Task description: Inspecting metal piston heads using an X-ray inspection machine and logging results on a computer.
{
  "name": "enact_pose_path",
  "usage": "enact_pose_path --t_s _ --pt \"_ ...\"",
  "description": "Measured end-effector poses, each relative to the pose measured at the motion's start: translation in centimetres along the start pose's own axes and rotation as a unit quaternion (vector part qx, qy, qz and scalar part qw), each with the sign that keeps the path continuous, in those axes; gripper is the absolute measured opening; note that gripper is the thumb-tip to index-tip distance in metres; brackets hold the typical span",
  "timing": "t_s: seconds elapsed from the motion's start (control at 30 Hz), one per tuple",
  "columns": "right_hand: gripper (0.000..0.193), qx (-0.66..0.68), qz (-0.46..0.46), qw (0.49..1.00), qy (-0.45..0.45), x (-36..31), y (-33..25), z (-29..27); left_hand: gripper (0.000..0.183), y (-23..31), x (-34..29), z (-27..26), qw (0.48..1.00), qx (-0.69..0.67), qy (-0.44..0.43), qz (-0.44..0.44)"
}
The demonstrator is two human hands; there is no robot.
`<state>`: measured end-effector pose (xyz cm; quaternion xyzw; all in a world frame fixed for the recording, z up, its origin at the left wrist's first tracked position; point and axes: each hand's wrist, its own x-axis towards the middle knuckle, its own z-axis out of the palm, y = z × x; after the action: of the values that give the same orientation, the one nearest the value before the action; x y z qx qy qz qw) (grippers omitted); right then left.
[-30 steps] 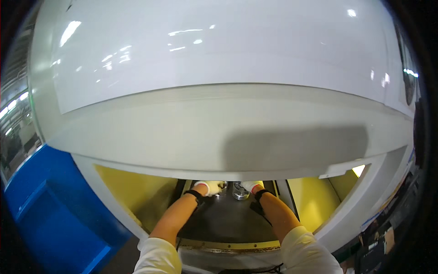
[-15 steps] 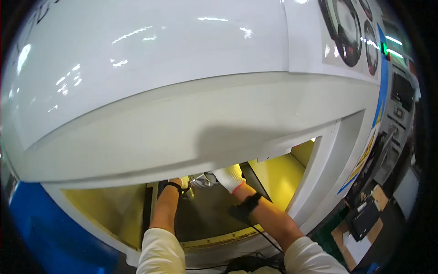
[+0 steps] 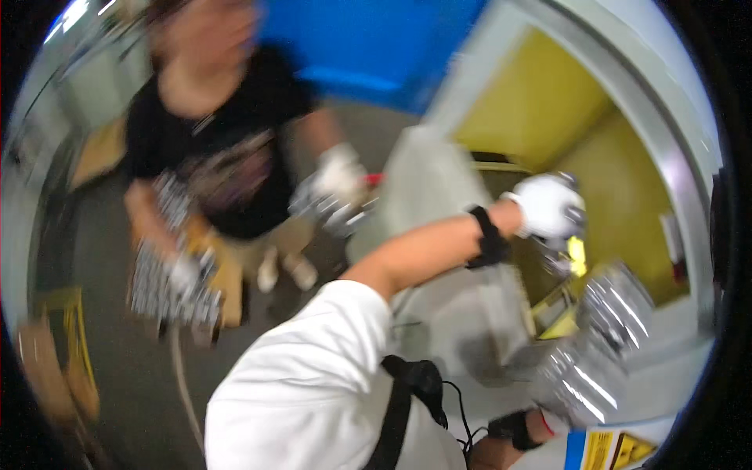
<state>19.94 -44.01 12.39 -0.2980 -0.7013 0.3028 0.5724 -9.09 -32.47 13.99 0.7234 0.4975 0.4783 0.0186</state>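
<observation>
The left hand (image 3: pixel 548 206), in a white glove, is inside the yellow box (image 3: pixel 540 94), and a bit of metal (image 3: pixel 559 260) shines just under it. The picture is blurry there, so I cannot tell if the fingers pinch that bit or only touch it. The big shiny part (image 3: pixel 615 301) is at the front of the box, low on the right, and looks like 2 fat tubes in a row; I cannot tell if they are joined. The right hand (image 3: pixel 553 421) is next to its lower end and mostly hidden, so I cannot tell if it is holding on tight. The part looks smooth and heavy, so it could slide out of a glove and fall if the grip is weak. It could also bump the hard frame (image 3: pixel 674 168) and get a scratch, because there is not much room there. The black wire (image 3: pixel 462 395) hangs near the right arm and could catch on something and tug. A worker (image 3: pixel 235 149) stands near on the left with metal (image 3: pixel 333 210) in 1 white glove, and a big turn that way could make 2 people bump. Fingers could get squeezed between the part and the frame too.
</observation>
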Motion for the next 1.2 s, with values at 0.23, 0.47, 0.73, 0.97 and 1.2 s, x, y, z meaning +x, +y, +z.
enact_pose_path --t_s 0.23,0.47,0.73,0.97,1.2 --pt "0.039 0.023 -0.039 0.994 -0.098 -8.9 -7.9 0.2 0.019 13.2 -27.8 -6.4 0.971 -0.100 0.176 -0.123" --pt "0.038 0.089 -0.015 0.969 -0.230 -16.7 -13.7 4.9 0.032 22.3 -49.5 -12.3 0.933 0.015 0.140 -0.330" --pt "0.038 0.158 0.037 0.914 -0.372 -26.0 -20.7 15.4 0.032 31.1 -67.7 -25.7 0.802 0.171 0.299 -0.488" --pt "0.037 0.212 0.118 0.803 -0.544 -31.2 -28.6 30.1 0.034 37.4 -85.5 -33.8 0.605 0.252 0.444 -0.611" --pt "0.035 0.146 0.343 0.675 -0.637 -34.1 -27.1 46.5 0.029 33.5 -95.0 -35.6 0.491 0.212 0.500 -0.682"
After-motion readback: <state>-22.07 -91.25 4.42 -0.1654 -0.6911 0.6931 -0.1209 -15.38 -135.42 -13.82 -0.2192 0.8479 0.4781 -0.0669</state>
